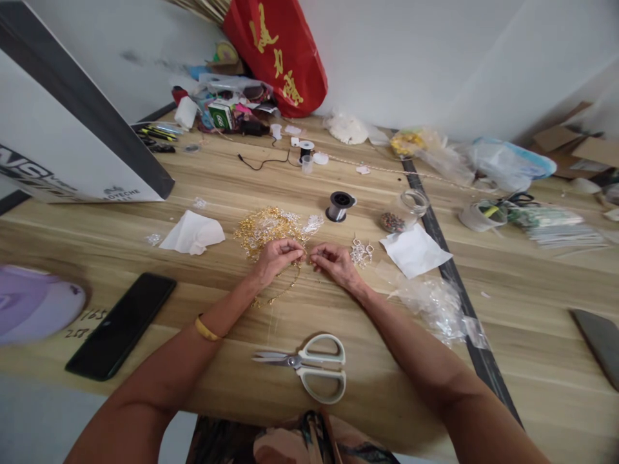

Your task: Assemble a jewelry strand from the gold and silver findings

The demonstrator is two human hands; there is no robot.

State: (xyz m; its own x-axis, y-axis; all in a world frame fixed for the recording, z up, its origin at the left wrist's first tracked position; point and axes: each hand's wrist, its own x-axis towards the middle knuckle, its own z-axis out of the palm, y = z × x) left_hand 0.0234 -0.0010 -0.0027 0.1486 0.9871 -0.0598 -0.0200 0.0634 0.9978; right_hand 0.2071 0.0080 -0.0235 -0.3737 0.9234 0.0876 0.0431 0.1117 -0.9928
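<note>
My left hand (276, 256) and my right hand (333, 263) meet at the middle of the wooden table (338, 309), fingertips almost touching. Both are pinched on a small gold piece between them that is too small to name. A thin gold strand (280, 293) trails from the left hand toward me. Just beyond the hands lies a pile of gold and clear beads and findings (273, 227). A few small silver hooks (362, 251) lie right of my right hand. White-handled scissors (309, 364) lie shut near the front edge.
A black phone (120, 325) and a purple cap (33, 309) lie at the left. Nearby are a white tissue (193, 233), a thread spool (340, 206), a jar (413, 203), white paper (414, 250), a clear plastic bag (435, 306) and a red bag (280, 51).
</note>
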